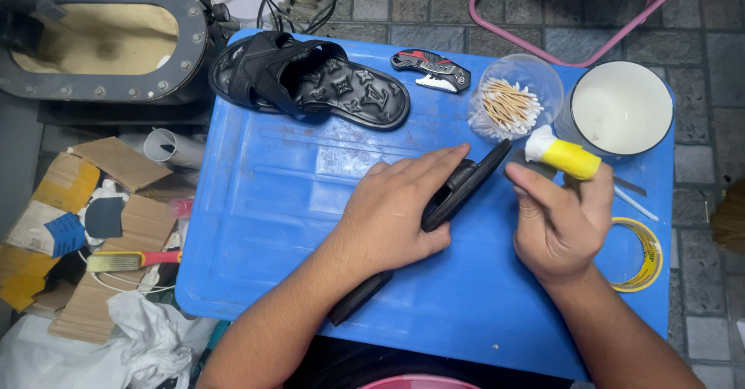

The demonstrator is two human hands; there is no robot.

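Right, we see the left hand [392, 214] pressed flat, fingers together, holding a black sandal [458, 191] on edge on the blue lid [272, 203]. Right hand [560, 218] pinches a yellow-wrapped white applicator [563, 154] just beside the sandal's toe. Second sandal [310, 78], cotton swab jar [512, 102], white bowl [621, 108] sit behind.

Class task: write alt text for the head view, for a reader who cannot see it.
A left hand holds a black sandal on edge on a blue lid while the right hand holds a yellow tube at its rim. A second sandal lies behind.
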